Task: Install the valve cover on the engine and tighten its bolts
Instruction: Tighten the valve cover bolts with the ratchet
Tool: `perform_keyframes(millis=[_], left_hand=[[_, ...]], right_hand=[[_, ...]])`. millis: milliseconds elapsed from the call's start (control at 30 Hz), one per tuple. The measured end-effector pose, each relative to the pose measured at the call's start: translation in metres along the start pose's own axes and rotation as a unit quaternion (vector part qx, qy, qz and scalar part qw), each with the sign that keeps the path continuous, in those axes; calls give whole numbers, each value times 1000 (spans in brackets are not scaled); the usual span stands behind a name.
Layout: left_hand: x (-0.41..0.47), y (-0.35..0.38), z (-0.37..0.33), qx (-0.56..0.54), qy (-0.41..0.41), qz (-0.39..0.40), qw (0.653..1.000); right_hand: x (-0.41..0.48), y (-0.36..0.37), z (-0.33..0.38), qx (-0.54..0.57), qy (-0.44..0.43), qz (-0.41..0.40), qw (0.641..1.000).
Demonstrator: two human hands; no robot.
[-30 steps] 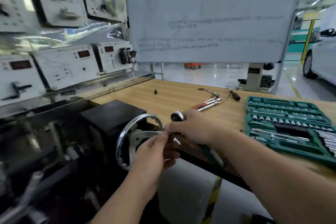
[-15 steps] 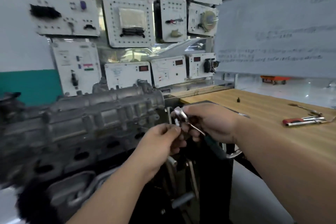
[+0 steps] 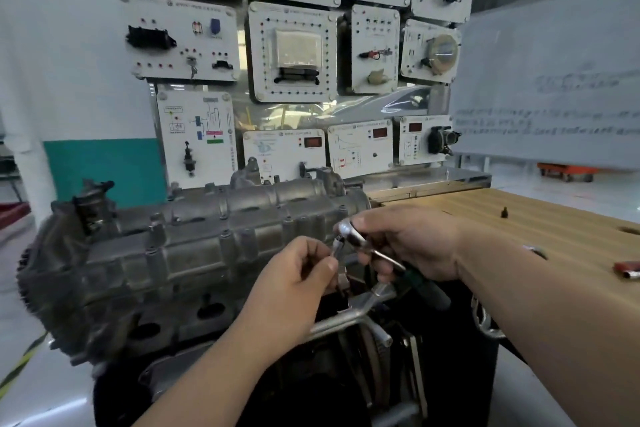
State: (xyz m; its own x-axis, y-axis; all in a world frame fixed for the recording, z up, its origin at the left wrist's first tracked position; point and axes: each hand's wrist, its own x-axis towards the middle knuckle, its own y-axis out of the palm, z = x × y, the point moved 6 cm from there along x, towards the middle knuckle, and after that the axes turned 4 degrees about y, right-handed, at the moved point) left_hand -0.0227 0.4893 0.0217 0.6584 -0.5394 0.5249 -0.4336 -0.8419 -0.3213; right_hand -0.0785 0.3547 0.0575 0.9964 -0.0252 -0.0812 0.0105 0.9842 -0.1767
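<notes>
A grey metal engine sits on a black stand, its ribbed valve cover along the top with several bolts in it. In front of its right end, my right hand grips a ratchet wrench with a chrome head and dark green handle. My left hand pinches the small socket under the ratchet head. Both hands hover just off the engine's right end.
A wooden workbench lies to the right with a small black bolt and a red-handled tool on it. A wall of white training panels stands behind the engine. A chrome handwheel sits by the stand.
The view has swung left from the workbench and socket case to the engine. Both hands kept the ratchet and came along toward the engine's right end.
</notes>
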Motion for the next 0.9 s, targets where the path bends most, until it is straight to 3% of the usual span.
perform_keyframes(millis=[100, 233, 300, 400, 500, 567, 667, 900], left_hand=[[3, -3, -2, -27, -2, 38, 999], [9, -5, -5, -193, -39, 113, 974], [15, -7, -4, -222, -55, 129, 965], [35, -19, -6, -155, -47, 96, 982], [75, -43, -18, 39, -15, 18, 999], [107, -50, -29, 171, 29, -7, 985], [149, -46, -26, 222, 41, -15, 974], [175, -49, 31, 105, -26, -81, 991]], right_hand=[[3, -3, 11, -28, -21, 48, 998], [9, -6, 24, -58, -30, 132, 989], [18, -6, 25, -73, -22, 152, 985], [36, -12, 37, -79, -25, 125, 989], [55, -26, 67, -174, -51, 30, 983], [69, -38, 91, -291, -70, -77, 951], [88, -47, 118, -442, -87, -185, 873], [131, -58, 111, -604, -13, -167, 779]])
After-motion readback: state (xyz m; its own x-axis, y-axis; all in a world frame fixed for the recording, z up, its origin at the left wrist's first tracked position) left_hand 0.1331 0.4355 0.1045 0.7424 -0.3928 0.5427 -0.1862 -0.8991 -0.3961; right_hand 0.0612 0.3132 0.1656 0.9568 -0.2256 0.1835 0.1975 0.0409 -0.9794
